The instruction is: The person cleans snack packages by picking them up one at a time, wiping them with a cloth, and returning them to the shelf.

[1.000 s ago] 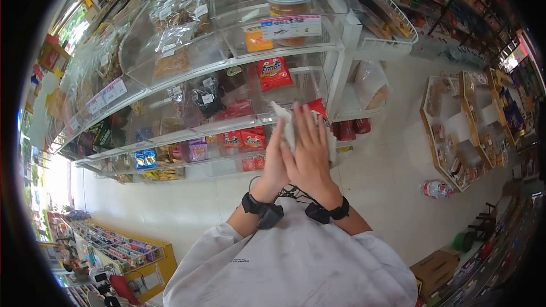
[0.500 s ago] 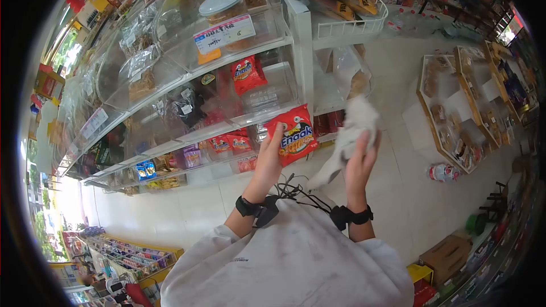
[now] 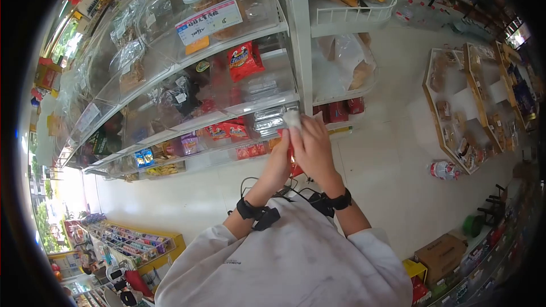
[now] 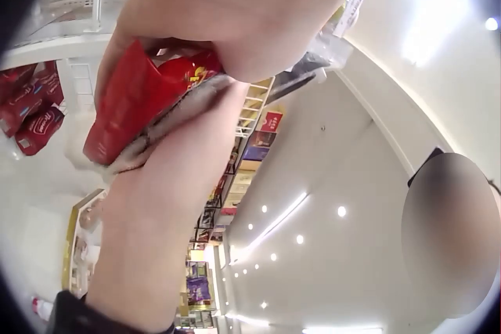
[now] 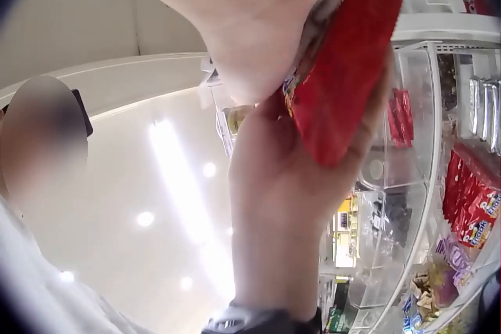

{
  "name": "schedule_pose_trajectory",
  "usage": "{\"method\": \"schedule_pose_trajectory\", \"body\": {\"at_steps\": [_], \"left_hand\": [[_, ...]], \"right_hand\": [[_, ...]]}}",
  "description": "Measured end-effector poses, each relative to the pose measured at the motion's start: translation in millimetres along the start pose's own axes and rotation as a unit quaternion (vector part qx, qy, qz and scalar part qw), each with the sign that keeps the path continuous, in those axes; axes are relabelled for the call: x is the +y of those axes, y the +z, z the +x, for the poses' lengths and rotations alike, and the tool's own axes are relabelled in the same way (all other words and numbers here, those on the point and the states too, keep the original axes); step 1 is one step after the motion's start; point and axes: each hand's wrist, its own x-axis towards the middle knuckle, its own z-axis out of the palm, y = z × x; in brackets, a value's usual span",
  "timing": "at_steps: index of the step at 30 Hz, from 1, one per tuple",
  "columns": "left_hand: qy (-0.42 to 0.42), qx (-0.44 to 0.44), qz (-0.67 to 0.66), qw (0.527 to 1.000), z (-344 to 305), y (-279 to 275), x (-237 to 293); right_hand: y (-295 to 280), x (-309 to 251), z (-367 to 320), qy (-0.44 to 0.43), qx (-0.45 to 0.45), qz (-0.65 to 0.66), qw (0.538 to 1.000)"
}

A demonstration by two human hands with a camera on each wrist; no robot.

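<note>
My left hand (image 3: pixel 276 167) grips a red snack packet (image 4: pixel 141 107), which lies along the palm and fingers in the right wrist view. My right hand (image 3: pixel 314 150) holds a whitish cloth (image 3: pixel 293 118) against the packet, so the two hands are pressed close together in front of the shelf. Between the hands, a fold of the cloth runs along the packet's edge in the left wrist view. From the head view, most of the packet is hidden behind the fingers.
Ahead stands a shelf with clear bins (image 3: pixel 267 85); one bin holds another red snack packet (image 3: pixel 245 61). A white wire basket (image 3: pixel 352 14) juts out at its right end. Low wooden display trays (image 3: pixel 455 108) and a wrapped bottle pack (image 3: pixel 443 169) are on the right.
The right hand has swung left with the cloth, back onto the packet. Half a second ago the hands were apart, with the packet's front showing; before that they were pressed together.
</note>
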Motion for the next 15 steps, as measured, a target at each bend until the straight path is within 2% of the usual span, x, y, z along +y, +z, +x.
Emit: {"method": "schedule_pose_trajectory", "body": {"at_steps": [1, 5, 8, 9, 10, 11, 12, 13, 15], "left_hand": [[-0.008, -0.020, -0.069, 0.997, 3.5, -9.8, 2.4], [-0.005, -0.036, -0.199, 0.979, -17.0, -33.4, 40.3], [0.004, 0.018, -0.124, 0.992, -33.5, -45.9, 58.6], [0.037, -0.015, -0.130, 0.991, -36.6, -56.7, 57.2], [0.055, 0.004, -0.124, 0.991, -46.7, -61.7, 61.9], [0.073, 0.021, -0.117, 0.990, -57.4, -64.5, 71.8], [0.094, 0.036, -0.109, 0.989, -62.8, -69.0, 81.9], [0.104, 0.058, -0.134, 0.984, -63.5, -78.4, 88.1], [0.130, 0.078, -0.074, 0.986, -58.4, -111.6, 90.3]], "right_hand": [[3.0, -11.4, 1.9, -0.054, -0.013, -0.068, 0.996], [30.5, -52.1, -2.0, -0.122, -0.026, -0.066, 0.990], [48.6, -42.9, 8.6, -0.062, -0.009, -0.065, 0.996], [49.9, -37.9, 14.9, 0.054, -0.039, 0.048, 0.997], [49.1, -31.0, 15.7, 0.160, -0.068, 0.224, 0.959], [47.8, -24.2, 17.1, 0.261, -0.090, 0.388, 0.879], [49.2, -29.2, 21.8, 0.349, -0.105, 0.534, 0.763], [49.9, -43.5, 18.3, 0.355, -0.095, 0.613, 0.700], [75.0, -73.8, 0.4, 0.321, -0.093, 0.533, 0.777]]}}
